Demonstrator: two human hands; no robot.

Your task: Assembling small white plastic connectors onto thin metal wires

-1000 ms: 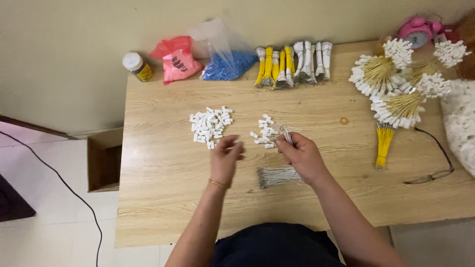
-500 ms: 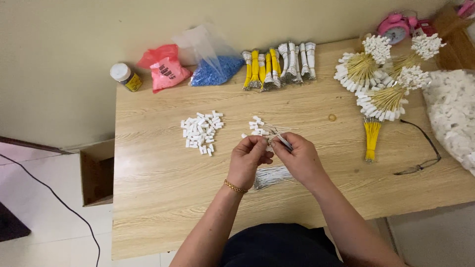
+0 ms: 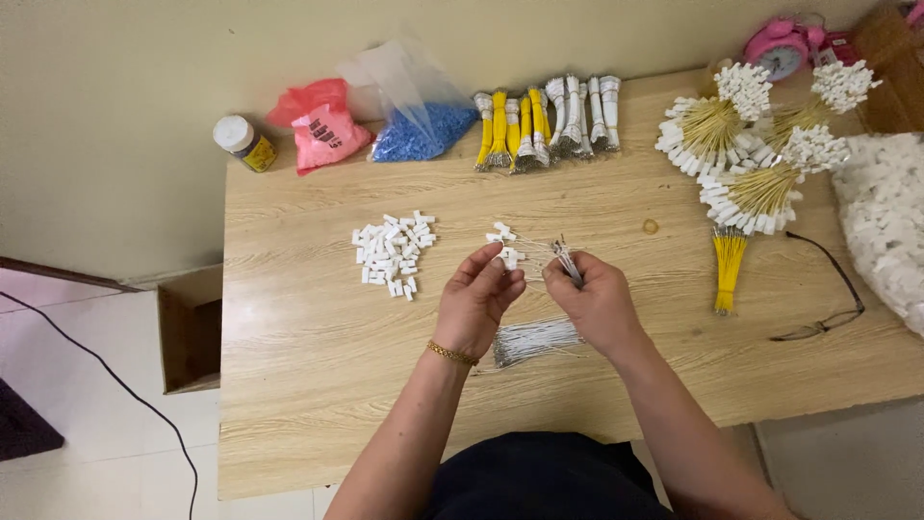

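Note:
My left hand [image 3: 475, 300] is raised over the wooden table [image 3: 308, 385], fingertips pinched on a small white plastic connector. My right hand [image 3: 595, 304] grips a short bunch of thin white wires [image 3: 565, 258] whose metal tips point up and toward the left hand. A loose bundle of white wires [image 3: 531, 340] lies on the table under and between both hands. A small heap of white connectors [image 3: 504, 241] sits just beyond my fingers. A larger pile of white connectors [image 3: 391, 252] lies to the left.
Along the back edge: a small jar [image 3: 243, 143], a red bag [image 3: 321, 125], a clear bag of blue bits [image 3: 416, 114], yellow and white wire bundles [image 3: 545, 121]. At right: finished yellow wire bunches [image 3: 749, 144], loose yellow wires [image 3: 727, 268], glasses [image 3: 828, 289], white heap [image 3: 885, 223]. A cardboard box [image 3: 191, 329] stands on the floor, left.
My left hand has come in from the left to meet the right hand at the wire tips. The camera view has shifted a little; the piles have stayed put.

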